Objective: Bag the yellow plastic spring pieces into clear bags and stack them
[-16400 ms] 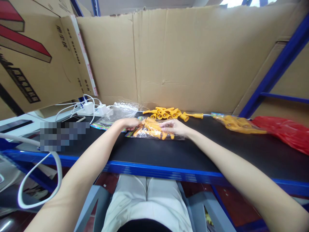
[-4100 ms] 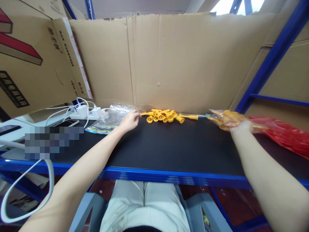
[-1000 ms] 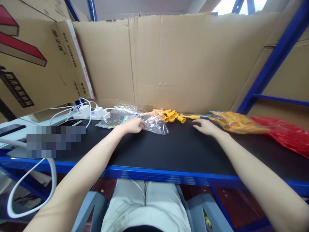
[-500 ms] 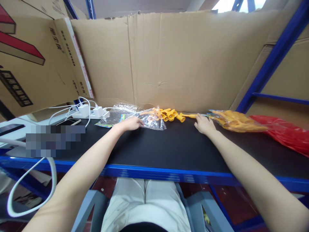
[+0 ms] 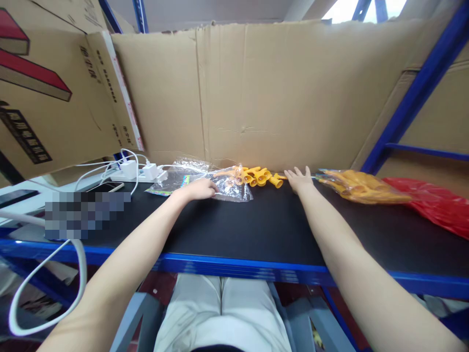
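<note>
My left hand point(image 5: 200, 188) pinches the near edge of a clear plastic bag point(image 5: 234, 188) lying on the black shelf top point(image 5: 256, 225). Behind the bag lies a heap of loose yellow horn-shaped toys point(image 5: 259, 176) against the cardboard wall. My right hand point(image 5: 299, 179) is stretched out with fingers spread, just right of that heap and holding nothing. A filled bag of yellow toys point(image 5: 361, 187) lies further right.
A stack of empty clear bags point(image 5: 172, 177) lies left of my left hand. A white power strip with chargers point(image 5: 141, 171), a phone point(image 5: 105, 187) and cables sit at the far left. A red plastic bag point(image 5: 436, 205) is at the right. Cardboard sheets point(image 5: 274, 93) wall the back.
My right hand left the filled bag at the right and slid left and back to the loose yellow toys. My left hand drew a clear bag out beside them and holds it.
</note>
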Motion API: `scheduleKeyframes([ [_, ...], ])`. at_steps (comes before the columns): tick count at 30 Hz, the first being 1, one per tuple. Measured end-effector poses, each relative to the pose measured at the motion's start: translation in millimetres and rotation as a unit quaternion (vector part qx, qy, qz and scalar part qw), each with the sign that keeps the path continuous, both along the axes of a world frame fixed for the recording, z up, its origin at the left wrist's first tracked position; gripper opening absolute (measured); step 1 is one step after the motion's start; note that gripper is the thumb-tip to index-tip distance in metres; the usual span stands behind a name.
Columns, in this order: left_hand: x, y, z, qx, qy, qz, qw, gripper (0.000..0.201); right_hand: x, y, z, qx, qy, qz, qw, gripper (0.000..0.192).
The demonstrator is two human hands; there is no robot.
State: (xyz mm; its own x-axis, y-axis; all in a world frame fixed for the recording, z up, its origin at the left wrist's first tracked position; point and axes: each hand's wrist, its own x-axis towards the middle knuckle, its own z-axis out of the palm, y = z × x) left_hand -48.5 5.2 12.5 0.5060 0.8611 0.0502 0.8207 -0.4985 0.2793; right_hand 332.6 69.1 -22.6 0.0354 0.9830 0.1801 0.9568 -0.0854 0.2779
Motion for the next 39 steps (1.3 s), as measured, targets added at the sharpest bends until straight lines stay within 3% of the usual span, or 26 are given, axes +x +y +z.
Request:
scheduleKeyframes([
  [4,0.5,-3.7,3.2,-0.043,-0.012,0.0,0.999,0.033,-0.9,8.8,3.7,-0.04,-0.033,-0.038,0.998,0.063],
  [11,4.0,-9.4,5.8,-0.026,-0.003,0.017,1.0,0.034,7.5,11.6,4.1,-0.051,-0.025,-0.045,0.997,0.071],
  [17,3.4,-8.6,6.7,-0.007,0.021,0.023,0.999,0.033,20.1,1.0,-2.9,0.005,0.039,-0.006,0.999,0.066],
  [25,1.3,-10.2,9.5,0.048,0.089,0.057,0.993,0.039,40.4,-4.8,-22.7,0.123,0.161,-0.025,0.979,0.05],
  [34,-0.1,-14.1,9.4,0.108,0.153,0.121,0.975,0.037,45.3,-1.0,-24.9,0.112,0.166,-0.05,0.979,0.038],
  [39,-2.7,-10.7,5.1,0.104,0.165,0.143,0.97,0.037,46.3,-0.6,-25.2,0.125,0.185,-0.05,0.974,0.044],
])
